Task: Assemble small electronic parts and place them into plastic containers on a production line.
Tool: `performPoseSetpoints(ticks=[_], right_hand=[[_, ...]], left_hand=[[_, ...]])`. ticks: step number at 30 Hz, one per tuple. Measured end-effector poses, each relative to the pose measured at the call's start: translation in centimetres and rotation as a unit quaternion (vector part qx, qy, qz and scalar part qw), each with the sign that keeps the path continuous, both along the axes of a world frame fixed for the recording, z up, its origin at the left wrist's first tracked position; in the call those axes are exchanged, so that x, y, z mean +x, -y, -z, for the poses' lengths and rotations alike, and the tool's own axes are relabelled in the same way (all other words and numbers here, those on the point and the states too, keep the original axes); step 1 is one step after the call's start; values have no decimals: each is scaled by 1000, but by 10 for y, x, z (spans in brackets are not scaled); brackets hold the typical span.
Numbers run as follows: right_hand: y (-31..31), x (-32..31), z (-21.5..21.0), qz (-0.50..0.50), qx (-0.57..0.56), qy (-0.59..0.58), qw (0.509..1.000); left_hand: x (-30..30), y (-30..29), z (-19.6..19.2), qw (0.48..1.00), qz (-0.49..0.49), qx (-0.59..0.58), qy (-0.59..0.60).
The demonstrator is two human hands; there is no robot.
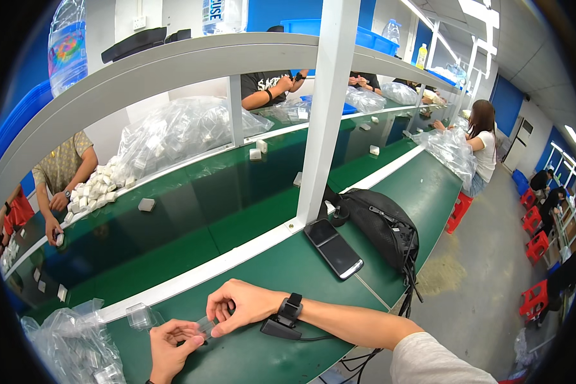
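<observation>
Left hand (169, 349) and right hand (237, 306) meet low over the green surface (288, 269); fingers of both are closed on a small clear plastic piece (206, 325) held betw. them, just above the surface. Right wrist wears a black watch (290, 308). A clear bag (73, 345) of similar pieces lies at left, nr. the left hand. A phone (334, 248) and black bag (384, 227) lie farther right.

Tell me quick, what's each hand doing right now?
Left hand: fingers closed on one end of a small clear plastic piece.
Right hand: pinching the other end of the same piece.
</observation>
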State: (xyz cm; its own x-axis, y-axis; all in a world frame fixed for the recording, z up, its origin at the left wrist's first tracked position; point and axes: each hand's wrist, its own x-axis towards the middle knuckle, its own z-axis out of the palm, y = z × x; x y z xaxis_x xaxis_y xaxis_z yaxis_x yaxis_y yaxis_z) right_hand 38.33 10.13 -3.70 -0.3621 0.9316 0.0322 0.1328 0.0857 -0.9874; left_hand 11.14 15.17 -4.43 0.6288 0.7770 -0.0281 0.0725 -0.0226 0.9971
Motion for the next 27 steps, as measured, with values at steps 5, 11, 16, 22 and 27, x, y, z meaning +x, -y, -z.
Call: performPoseSetpoints(ticks=[5,11,16,22,27], right_hand=[[0,-1,2,15,13,18,1000],[-1,-1,5,20,20,17,999],[-1,-1,5,16,16,14,1000],[-2,0,5,4,1,1,1000],[-1,0,6,1,-6,0,1000]], left_hand=[[3,3,-1,1000,2,8,-16],[7,5,-4,999,2,21,-24],[7,5,-4,999,-4,29,-32],[11,8,-6,998,-4,44,-35],[12,8,-8,998,7,43,-53]])
